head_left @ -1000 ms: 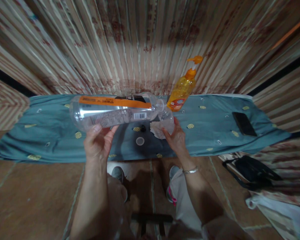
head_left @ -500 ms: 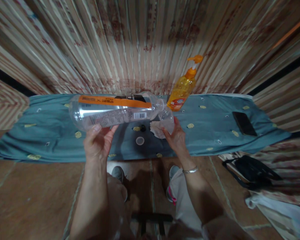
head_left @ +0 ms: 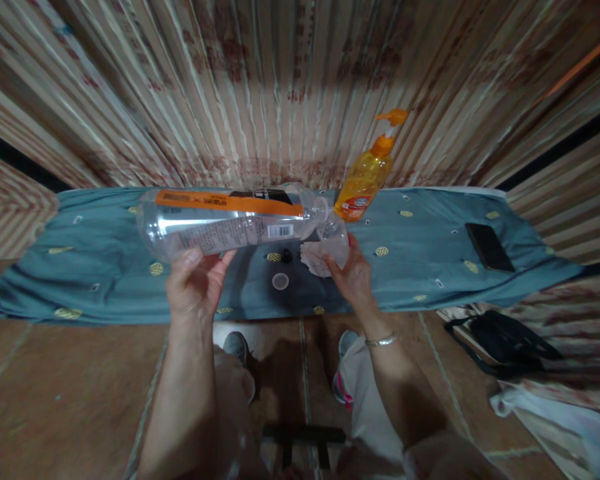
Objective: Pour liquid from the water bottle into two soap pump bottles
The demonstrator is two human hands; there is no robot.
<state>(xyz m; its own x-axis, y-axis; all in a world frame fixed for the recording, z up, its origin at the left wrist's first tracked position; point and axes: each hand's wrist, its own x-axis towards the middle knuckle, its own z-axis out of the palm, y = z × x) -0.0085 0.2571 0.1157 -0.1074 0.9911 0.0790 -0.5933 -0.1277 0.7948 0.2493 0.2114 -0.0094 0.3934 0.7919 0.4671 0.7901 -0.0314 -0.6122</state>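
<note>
A large clear plastic bottle [head_left: 225,220] with an orange and silver label lies nearly level in my left hand [head_left: 195,283], which grips it from below near its base. Its uncapped mouth meets the rim of a small clear plastic cup [head_left: 336,241]. Around that cup my right hand [head_left: 353,270] is closed. A pale crumpled cloth or tissue [head_left: 314,259] is beside the cup, partly behind my right fingers; whether I hold it too is unclear. Below the bottle, a round translucent lid [head_left: 281,281] and a small black cap [head_left: 287,256] rest on the green cloth.
A yellow pump bottle [head_left: 363,180] stands behind my right hand. At the right of the cloth-covered table [head_left: 105,267] lies a black phone [head_left: 489,247]. Pleated curtains [head_left: 280,100] hang behind. A black bag [head_left: 510,343] sits lower right, and a dark stool edge [head_left: 304,435] is below.
</note>
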